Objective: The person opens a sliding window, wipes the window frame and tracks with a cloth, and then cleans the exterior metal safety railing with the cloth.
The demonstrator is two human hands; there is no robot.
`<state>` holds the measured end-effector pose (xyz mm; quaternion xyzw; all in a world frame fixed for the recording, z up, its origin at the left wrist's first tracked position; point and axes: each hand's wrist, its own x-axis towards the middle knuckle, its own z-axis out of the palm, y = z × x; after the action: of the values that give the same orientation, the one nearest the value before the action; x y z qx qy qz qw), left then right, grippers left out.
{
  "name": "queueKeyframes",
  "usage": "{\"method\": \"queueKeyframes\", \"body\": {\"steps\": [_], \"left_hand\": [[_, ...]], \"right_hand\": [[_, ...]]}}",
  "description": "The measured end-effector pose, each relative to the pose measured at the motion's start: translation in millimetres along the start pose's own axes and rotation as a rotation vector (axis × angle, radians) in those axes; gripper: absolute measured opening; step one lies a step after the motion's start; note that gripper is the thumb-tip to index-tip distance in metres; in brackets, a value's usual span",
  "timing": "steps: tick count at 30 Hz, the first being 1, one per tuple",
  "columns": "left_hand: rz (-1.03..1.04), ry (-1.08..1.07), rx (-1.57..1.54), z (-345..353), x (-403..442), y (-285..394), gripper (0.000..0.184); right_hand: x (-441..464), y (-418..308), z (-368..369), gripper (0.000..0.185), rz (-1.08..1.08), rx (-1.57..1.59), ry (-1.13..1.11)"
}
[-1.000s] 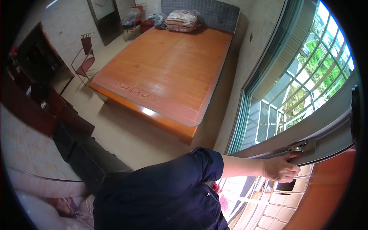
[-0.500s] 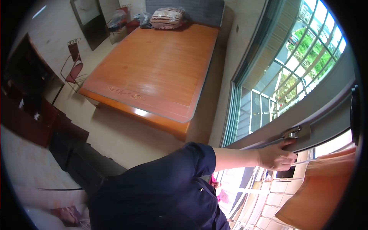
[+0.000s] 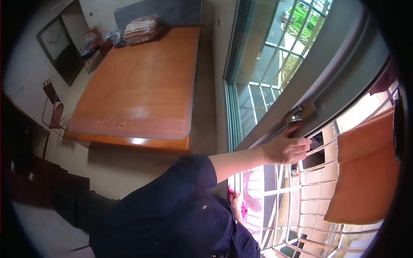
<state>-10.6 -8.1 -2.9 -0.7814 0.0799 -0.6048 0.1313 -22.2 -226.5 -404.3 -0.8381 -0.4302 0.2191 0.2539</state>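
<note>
My left hand (image 3: 286, 149) reaches out to the right with curled fingers. One finger or the thumb presses at the silver window latch (image 3: 296, 118) on the grey window frame (image 3: 318, 81); the rest wrap by the frame's lower edge. Lower down, close to the dark shirt, my right hand (image 3: 235, 201) is small and partly hidden, its fingers closed around a bright pink cloth (image 3: 244, 210). Beyond the frame, white metal bars (image 3: 282, 190) and an orange cloth (image 3: 365, 167) show outside.
A wooden bed (image 3: 137, 81) with a wrapped striped bundle (image 3: 141, 29) stands behind the arm. A red chair (image 3: 56, 112) is at the left, near dark furniture (image 3: 32, 178). Barred window glass (image 3: 254, 86) lies above the hand.
The view has turned toward the window, so the bed has shifted left and more of the orange cloth and bars shows. My left hand stays at the latch; my right hand has come into view.
</note>
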Motion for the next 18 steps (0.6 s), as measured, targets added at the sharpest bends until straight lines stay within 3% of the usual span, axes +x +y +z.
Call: {"method": "queueKeyframes", "body": {"steps": [3, 6, 7, 9, 11, 18], "left_hand": [[-0.023, 0.02, -0.048, -1.2, 2.6, 3.6, 0.009], [-0.022, -0.014, -0.102, -18.9, 8.1, -1.8, 0.013], [-0.013, -0.018, -0.082, -17.6, 6.7, -2.1, 0.013], [0.005, -0.027, -0.034, -3.2, -2.5, 0.6, 0.011], [-0.056, 0.017, -0.115, -1.5, -3.0, 5.3, 0.01], [-0.132, 0.015, -0.105, 0.6, -2.6, 11.6, 0.007]], "right_hand": [[-5.7, 8.9, -0.6, 0.02, -0.055, 0.014, 0.145], [-6.0, -3.2, -25.0, 0.028, 0.184, 0.318, -0.029], [-10.2, -38.3, -53.0, 0.027, 0.288, 0.428, -0.013], [-1.5, 18.7, -29.5, 0.025, 0.22, 0.504, 0.059], [-14.1, 22.2, -38.1, 0.026, 0.175, 0.688, 0.11], [-23.8, -32.4, -98.2, 0.025, 0.173, 1.324, 0.184]]}}
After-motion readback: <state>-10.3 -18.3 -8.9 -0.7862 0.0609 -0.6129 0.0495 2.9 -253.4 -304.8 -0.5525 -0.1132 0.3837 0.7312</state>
